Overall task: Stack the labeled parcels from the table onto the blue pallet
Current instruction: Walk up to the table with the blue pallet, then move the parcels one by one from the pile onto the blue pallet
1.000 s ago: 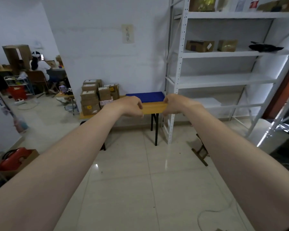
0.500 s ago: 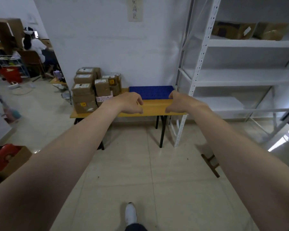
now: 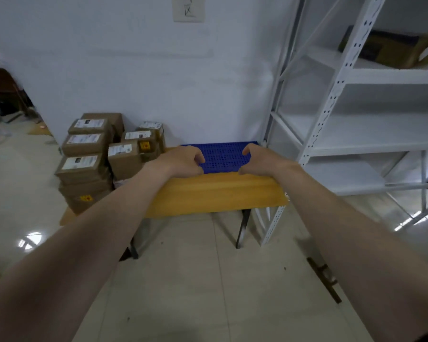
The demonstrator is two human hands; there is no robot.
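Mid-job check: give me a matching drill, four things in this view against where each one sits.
Things:
1 blue pallet
2 labeled parcels
3 white shelf rack
4 paper notice

Places:
A on the wall, above the table
B stacked at the left end of the table
C standing on the floor, right of the table
D right part of the tabletop, back by the wall

Pairs: 1-D, 2-B, 3-C, 4-A

We read this as small storeroom or parcel-handling room: labelled cardboard parcels [image 3: 84,154] stacked on wooden table [image 3: 215,193], blue pallet [image 3: 220,154] alongside, white metal shelving rack [image 3: 331,95] holding boxes [image 3: 386,49], bare wall [image 3: 134,70], tiled floor [image 3: 208,280].
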